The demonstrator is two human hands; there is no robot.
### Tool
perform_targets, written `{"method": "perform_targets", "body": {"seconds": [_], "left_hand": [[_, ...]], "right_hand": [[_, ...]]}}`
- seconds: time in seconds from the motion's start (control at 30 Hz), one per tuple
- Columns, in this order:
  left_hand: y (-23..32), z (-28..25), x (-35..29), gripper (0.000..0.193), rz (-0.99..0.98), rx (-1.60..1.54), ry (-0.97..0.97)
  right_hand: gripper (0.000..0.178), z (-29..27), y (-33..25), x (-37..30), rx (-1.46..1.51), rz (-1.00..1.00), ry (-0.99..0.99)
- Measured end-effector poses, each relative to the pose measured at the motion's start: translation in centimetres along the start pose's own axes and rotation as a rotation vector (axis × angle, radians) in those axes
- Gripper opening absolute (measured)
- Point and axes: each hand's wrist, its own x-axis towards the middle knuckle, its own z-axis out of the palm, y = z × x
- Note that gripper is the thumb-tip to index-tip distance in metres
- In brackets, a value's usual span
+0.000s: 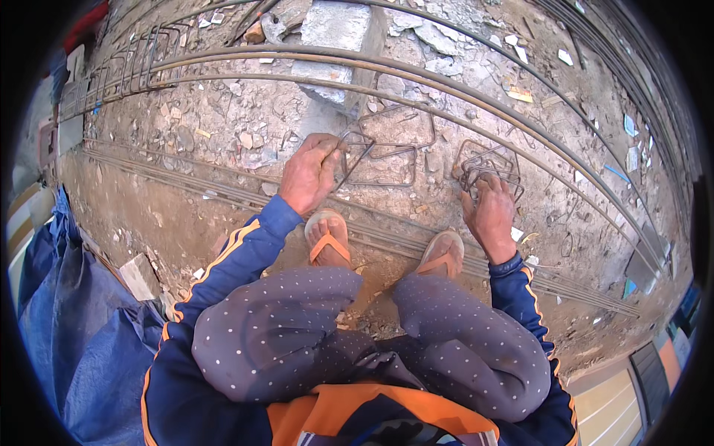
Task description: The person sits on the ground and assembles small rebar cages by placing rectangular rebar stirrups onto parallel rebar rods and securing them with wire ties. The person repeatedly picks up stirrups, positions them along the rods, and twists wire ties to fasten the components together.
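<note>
My left hand is closed on the edge of a bent rebar stirrup, just ahead of my left foot. Beside it on the dirt, more rectangular stirrups lie flat and partly overlap. Farther right, my right hand reaches down with curled fingers onto a small heap of stirrups. The fingertips are among the wires there, and how many they grip is hidden.
Long rebars run across the far side, with stirrups around them at far left. A concrete block stands under them. Thin rods lie by my sandalled feet. A blue tarp hangs at left; rubble litters the dirt.
</note>
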Motion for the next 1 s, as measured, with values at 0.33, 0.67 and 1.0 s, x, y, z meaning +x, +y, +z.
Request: {"method": "perform_targets", "body": {"seconds": [0.33, 0.67, 1.0], "left_hand": [[-0.1, -1.9, -0.9, 0.035, -0.341, -0.484, -0.059], [-6.4, -1.4, -4.2, 0.033, -0.667, -0.604, 0.120], [-1.7, -2.0, -3.1, 0.034, -0.733, -0.908, 0.032]], "right_hand": [[0.042, 4.9, -7.4, 6.6, 0.190, -0.416, 0.140], [0.057, 1.7, -7.6, 3.4, 0.803, -0.120, -0.623], [0.065, -0.1, -4.5, 0.9, 1.123, 0.026, -0.658]]}}
